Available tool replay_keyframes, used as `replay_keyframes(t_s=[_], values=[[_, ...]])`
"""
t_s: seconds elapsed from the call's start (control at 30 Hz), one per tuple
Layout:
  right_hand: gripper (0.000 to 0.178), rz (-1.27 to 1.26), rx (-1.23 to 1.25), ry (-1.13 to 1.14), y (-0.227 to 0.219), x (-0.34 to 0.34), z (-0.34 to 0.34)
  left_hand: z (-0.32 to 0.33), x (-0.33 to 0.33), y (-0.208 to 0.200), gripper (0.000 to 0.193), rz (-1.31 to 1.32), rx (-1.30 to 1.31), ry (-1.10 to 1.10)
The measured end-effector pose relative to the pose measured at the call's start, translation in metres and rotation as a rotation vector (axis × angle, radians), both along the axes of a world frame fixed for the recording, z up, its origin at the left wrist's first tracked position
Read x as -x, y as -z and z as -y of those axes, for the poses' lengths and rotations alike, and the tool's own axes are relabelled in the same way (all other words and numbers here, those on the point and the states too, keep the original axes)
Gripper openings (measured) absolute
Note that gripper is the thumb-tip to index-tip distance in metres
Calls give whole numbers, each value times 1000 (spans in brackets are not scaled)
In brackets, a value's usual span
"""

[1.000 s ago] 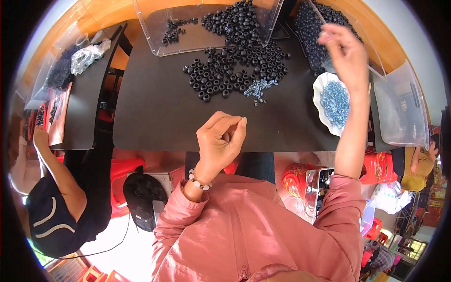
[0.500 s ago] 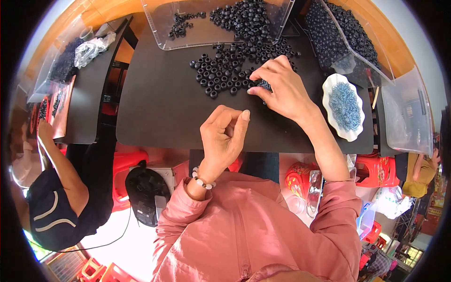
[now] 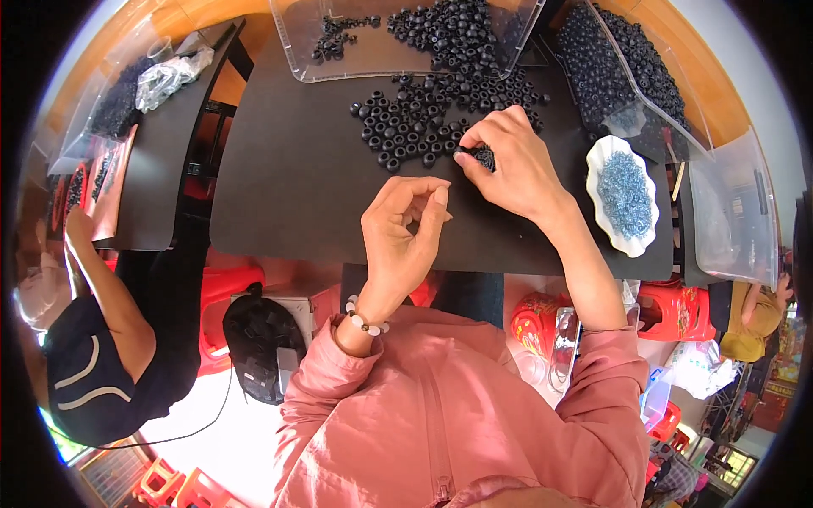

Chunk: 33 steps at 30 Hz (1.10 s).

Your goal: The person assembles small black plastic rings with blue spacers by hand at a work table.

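Observation:
Loose black round beads [image 3: 406, 135] lie spread over the dark table, several with holes showing. My right hand [image 3: 515, 165] is at the near right edge of these beads, thumb and forefinger pinched on a dark bead [image 3: 464, 151]. More small dark pieces [image 3: 484, 157] show beneath its palm. To the left and nearer, my left hand [image 3: 402, 222] is raised over the table with thumb and fingertips pressed together. Whatever they pinch is too small to make out. A white scalloped dish [image 3: 595, 182] of tiny blue-grey beads [image 3: 627, 195] sits right of my right forearm.
Behind the loose beads lies a clear plastic tray [image 3: 298, 68] with more black beads. A clear bin [image 3: 622, 72] full of black beads stands at the back right, beside an upright clear lid [image 3: 735, 212]. At another table [image 3: 157, 178] on the left, a person [image 3: 106, 356] works.
My right thumb and forefinger have closed together on a dark bead. My left fingertips have come together with the thumb. The view has shifted slightly.

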State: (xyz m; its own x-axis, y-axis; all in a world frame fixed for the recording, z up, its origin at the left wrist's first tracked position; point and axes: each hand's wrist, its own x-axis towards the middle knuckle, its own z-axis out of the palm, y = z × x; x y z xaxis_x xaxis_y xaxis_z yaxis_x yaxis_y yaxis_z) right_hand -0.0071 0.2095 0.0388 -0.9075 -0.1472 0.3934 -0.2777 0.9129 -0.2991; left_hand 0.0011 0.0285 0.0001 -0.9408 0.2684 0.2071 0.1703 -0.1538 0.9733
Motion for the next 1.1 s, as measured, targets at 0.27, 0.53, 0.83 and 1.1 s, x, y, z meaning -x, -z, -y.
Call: replay_keyframes(t_s=[0.27, 0.53, 0.83, 1.1], values=[[22, 537, 1108, -126, -11, -19, 2, 2, 0, 0, 26, -83, -63, 4], [22, 688, 1187, -223, -2, -31, 10, 5, -1, -1, 37, -201, -52, 44], [22, 435, 995, -129, -13, -40, 22, 8, -2, 5, 26, -275, 1, 9], [24, 373, 1057, -1768, -88, -108, 60, 13, 4, -10, 22, 192, -283, 95]])
